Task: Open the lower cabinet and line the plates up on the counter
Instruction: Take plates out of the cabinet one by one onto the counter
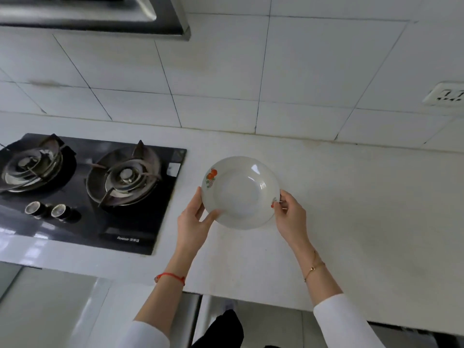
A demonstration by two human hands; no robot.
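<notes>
Both hands, left hand (192, 222) and right hand (291, 218), gripping plate (241, 194) over counter (351, 209).

The plate (241, 193) is white, with a small orange-and-green fruit motif on its rim nearest the black glass gas hob (82, 192). The worktop (351, 209) is plain white, and the wall tiles (226, 71) behind the hob are white with dark grout lines. A red string bracelet (172, 276) circles the left wrist, a thin gold one (313, 268) the right, and both sleeves (344, 320) are white.
</notes>
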